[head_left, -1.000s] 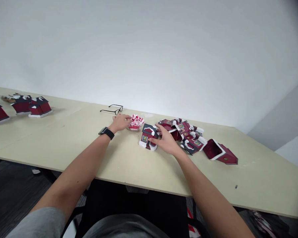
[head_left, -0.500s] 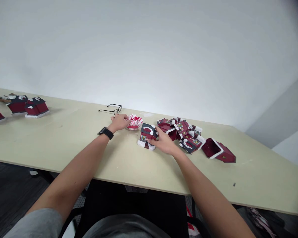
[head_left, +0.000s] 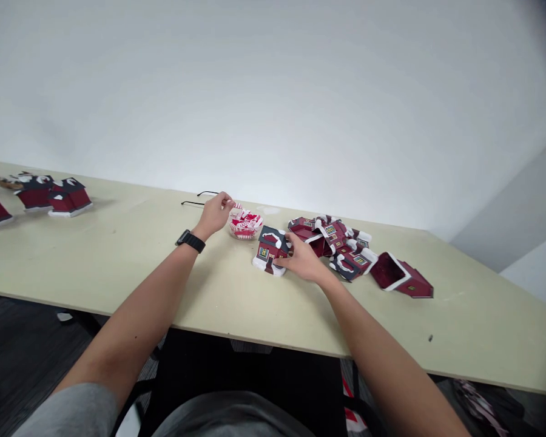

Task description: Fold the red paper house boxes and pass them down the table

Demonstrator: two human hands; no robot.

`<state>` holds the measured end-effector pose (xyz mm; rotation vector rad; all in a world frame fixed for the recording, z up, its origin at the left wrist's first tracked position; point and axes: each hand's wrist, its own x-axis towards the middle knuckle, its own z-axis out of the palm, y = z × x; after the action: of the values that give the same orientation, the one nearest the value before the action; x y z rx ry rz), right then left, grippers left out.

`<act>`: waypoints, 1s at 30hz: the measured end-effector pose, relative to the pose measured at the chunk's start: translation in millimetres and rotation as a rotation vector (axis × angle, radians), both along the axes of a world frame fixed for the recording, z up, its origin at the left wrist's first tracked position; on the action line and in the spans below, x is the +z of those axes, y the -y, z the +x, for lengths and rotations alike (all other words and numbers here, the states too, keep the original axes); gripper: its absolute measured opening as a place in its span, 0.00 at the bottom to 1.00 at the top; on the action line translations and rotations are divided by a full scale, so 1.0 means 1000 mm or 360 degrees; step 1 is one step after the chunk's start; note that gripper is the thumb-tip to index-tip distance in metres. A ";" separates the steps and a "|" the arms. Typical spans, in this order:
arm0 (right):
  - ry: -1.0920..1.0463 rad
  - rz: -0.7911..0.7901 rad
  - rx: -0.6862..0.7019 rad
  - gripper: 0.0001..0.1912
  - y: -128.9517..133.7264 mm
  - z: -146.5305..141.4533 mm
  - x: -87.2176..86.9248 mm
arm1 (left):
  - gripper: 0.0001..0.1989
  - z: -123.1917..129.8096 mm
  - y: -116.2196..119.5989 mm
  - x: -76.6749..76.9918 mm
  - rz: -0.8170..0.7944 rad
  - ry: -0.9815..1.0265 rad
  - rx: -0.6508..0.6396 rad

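Maroon dominates the pale table [head_left: 118, 267]. One snow-trimmed model house [head_left: 267, 252] sits just left of the right hand [head_left: 304, 261], which is spread around its right end, thumb low on the wall and fingers near the roof; whether it grips cannot be told. The left hand [head_left: 215, 215] pinches a red-and-white strip [head_left: 237, 206] between thumb and fingers, just above a clear bowl [head_left: 244, 224]. The bowl holds a jumble of red-and-white pieces, too tangled to count. Right of the hands lies a heap of maroon house pieces [head_left: 332, 243], their number unclear, and beyond it one hollow house [head_left: 400, 276] tipped on its side, opening toward the left. Three upright houses [head_left: 34, 194] and a small brown object [head_left: 6, 182] stand far left. Black-framed glasses [head_left: 193, 199] lie behind the left hand, partly hidden, and a black watch [head_left: 190, 241] circles the left wrist.
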<state>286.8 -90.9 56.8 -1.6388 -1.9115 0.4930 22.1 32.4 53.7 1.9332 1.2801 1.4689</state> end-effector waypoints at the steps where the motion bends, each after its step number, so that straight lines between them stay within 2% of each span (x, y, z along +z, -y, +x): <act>1: -0.0038 0.0005 0.0010 0.36 0.000 0.000 0.000 | 0.09 0.003 0.004 0.003 0.0005 0.0182 -0.0187; 3: -0.0148 0.0018 0.0029 0.35 -0.001 0.000 0.000 | 0.12 0.010 0.013 0.010 -0.0101 0.0536 -0.0604; 5: -0.0288 0.0078 -0.0034 0.36 -0.004 0.000 -0.001 | 0.14 0.018 0.025 0.016 -0.0282 0.0758 -0.0944; 7: -0.0442 0.0188 -0.0173 0.40 -0.008 0.000 -0.002 | 0.16 0.025 0.037 0.021 -0.0430 0.0750 -0.1177; 9: -0.0566 0.0299 -0.0291 0.43 -0.010 0.001 -0.003 | 0.18 0.031 0.047 0.024 -0.0532 0.0547 -0.1298; 12: -0.0611 0.0420 -0.0343 0.43 -0.009 0.000 -0.001 | 0.18 0.037 0.058 0.025 -0.0564 0.0274 -0.1278; 14: -0.0568 0.0486 -0.0337 0.41 -0.006 -0.003 0.001 | 0.18 0.044 0.062 0.023 -0.0536 0.0219 -0.1241; 16: -0.0539 0.0530 -0.0320 0.40 -0.003 -0.007 0.001 | 0.18 0.052 0.064 0.018 -0.0502 0.0244 -0.1198; 19: -0.0526 0.0591 -0.0339 0.41 -0.002 -0.009 -0.001 | 0.21 0.066 0.065 0.008 -0.0471 0.0441 -0.1099; 23: -0.0443 0.0679 -0.0377 0.39 -0.003 -0.007 -0.003 | 0.27 0.078 0.068 -0.001 -0.0541 0.0636 -0.0965; 26: -0.0383 0.0754 -0.0374 0.37 -0.003 -0.006 -0.003 | 0.24 0.079 0.071 0.000 -0.0672 0.0577 -0.0899; 30: -0.0351 0.0792 -0.0338 0.35 -0.003 -0.006 -0.003 | 0.20 0.076 0.075 0.007 -0.0733 0.0553 -0.1022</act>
<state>281.2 -87.7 54.1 -1.3708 -1.5215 0.0911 98.0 -42.6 60.6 1.4931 0.6663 1.0063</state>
